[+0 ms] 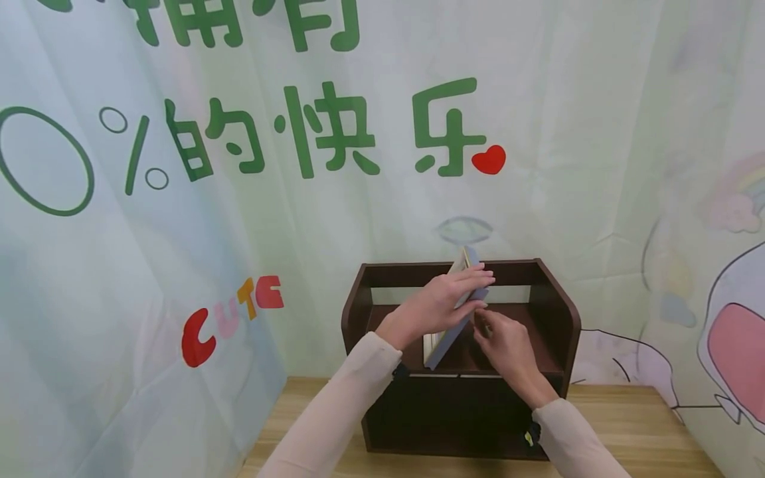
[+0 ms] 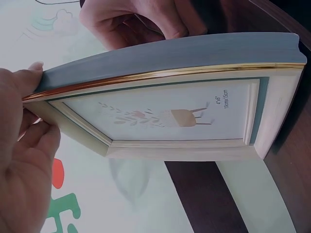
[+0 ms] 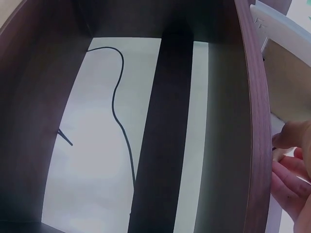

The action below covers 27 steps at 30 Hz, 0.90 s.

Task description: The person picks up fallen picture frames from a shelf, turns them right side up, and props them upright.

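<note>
A picture frame [image 1: 441,350] with a blue-grey outer edge stands tilted on the upper level of a dark brown shelf unit [image 1: 554,318]. In the left wrist view the picture frame [image 2: 194,145] shows its cream border, gold line and a plant print. My left hand [image 1: 436,302] grips its upper end, thumb on one side and fingers on the other. Behind the frame, my right hand [image 1: 508,342] has curled fingers close against its back. In the right wrist view the right hand [image 3: 294,170] pinches at a small part beside the brown backing [image 3: 289,80]; the part is mostly hidden.
The shelf unit has raised side walls and a back rail [image 1: 406,272]. It stands on a wood-grain tabletop [image 1: 627,418]. A printed curtain [image 1: 597,166] hangs behind and at both sides. Below the top level, the right wrist view shows a dark lower compartment [image 3: 221,121].
</note>
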Each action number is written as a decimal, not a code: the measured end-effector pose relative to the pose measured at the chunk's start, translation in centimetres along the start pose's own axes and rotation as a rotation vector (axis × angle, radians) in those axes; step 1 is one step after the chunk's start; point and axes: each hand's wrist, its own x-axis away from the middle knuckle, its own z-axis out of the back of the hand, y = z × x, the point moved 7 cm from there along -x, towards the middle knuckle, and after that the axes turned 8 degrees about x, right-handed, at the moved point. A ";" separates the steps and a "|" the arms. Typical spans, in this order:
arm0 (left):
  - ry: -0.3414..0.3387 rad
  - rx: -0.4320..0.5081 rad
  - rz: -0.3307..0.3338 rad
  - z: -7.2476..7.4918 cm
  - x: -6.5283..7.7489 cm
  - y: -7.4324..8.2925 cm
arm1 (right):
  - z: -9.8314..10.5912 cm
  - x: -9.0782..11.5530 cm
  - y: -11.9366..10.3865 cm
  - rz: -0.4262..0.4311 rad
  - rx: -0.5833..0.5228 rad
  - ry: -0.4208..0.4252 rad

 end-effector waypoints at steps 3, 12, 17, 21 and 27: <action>0.001 0.003 0.003 0.0 0.0 0.0 | 0.0 0.1 0.0 -0.001 -0.003 0.007; 0.014 -0.004 -0.026 0.1 -0.3 -0.1 | 0.0 0.1 0.0 -0.006 -0.016 0.061; 0.016 0.026 -0.007 0.1 -0.2 -0.2 | -0.1 0.2 0.0 -0.020 -0.027 0.060; 0.026 0.066 0.024 -0.1 0.0 -0.4 | -0.2 0.4 -0.1 -0.025 -0.030 0.057; 0.071 0.050 0.064 0.0 0.1 -0.1 | -0.2 0.7 -0.2 -0.012 -0.045 0.067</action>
